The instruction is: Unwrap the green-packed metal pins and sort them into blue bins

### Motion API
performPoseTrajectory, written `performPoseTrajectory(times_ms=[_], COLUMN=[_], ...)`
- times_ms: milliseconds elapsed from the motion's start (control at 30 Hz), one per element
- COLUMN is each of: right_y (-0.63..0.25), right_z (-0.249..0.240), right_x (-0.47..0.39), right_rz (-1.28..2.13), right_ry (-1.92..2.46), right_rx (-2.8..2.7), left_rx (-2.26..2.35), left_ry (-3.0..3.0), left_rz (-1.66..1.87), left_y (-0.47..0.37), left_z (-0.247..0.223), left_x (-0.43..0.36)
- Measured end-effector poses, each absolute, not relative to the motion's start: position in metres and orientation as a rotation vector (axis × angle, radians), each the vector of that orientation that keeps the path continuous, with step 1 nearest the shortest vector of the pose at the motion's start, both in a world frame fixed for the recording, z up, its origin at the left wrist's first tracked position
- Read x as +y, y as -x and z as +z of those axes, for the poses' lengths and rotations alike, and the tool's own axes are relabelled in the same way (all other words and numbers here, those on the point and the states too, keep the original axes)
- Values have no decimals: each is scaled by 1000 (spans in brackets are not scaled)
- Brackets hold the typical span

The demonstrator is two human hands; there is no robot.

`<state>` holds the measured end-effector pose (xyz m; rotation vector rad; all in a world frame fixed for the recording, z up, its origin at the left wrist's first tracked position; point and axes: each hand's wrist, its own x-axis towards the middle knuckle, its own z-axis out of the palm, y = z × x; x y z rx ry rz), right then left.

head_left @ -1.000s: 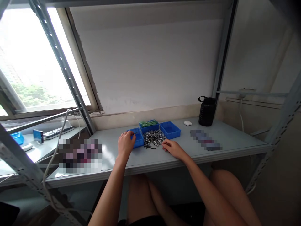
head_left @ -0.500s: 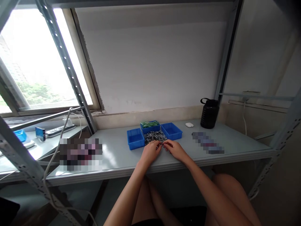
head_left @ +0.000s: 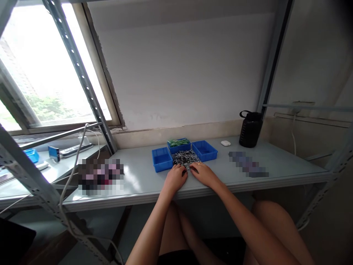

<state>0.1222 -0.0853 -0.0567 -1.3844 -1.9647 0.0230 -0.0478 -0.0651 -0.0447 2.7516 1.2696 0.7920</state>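
A pile of small dark and silvery metal pieces (head_left: 185, 157) lies on the grey table between blue bins. My left hand (head_left: 177, 176) is at the pile's near edge with its fingers curled; whether they hold anything is too small to tell. Just right of it, my right hand (head_left: 202, 172) rests at the near right edge of the pile, fingers bent down towards the pieces, their tips hard to make out. Left of the pile stands a blue bin (head_left: 162, 165), right of it another blue bin (head_left: 204, 156), and behind it a blue bin with green packets (head_left: 178, 142).
A black bottle (head_left: 250, 130) stands at the back right, near a small white case (head_left: 225, 143). Blurred-out items lie on the table (head_left: 138, 195) at left and right. A white cable (head_left: 64, 187) hangs beside the metal shelf post at left.
The view has shifted slightly. My hands, close together at the fingertips before, are now a little further apart at the pile's near edge.
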Motion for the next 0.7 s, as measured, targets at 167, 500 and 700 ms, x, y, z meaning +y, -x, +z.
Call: performPoseTrajectory(times_ms=[167, 500, 700], right_y=[-124, -127, -127], right_z=[-57, -54, -53], right_x=[-86, -88, -89], right_rz=[196, 412, 372], right_ry=[1324, 1258, 1269], right_rx=[-1998, -1899, -1923], left_rx=[1176, 969, 862], left_ry=[-2627, -2151, -1889], left_rz=[890, 944, 963], left_y=[49, 43, 36], left_z=[-44, -42, -42], left_x=[-62, -51, -46])
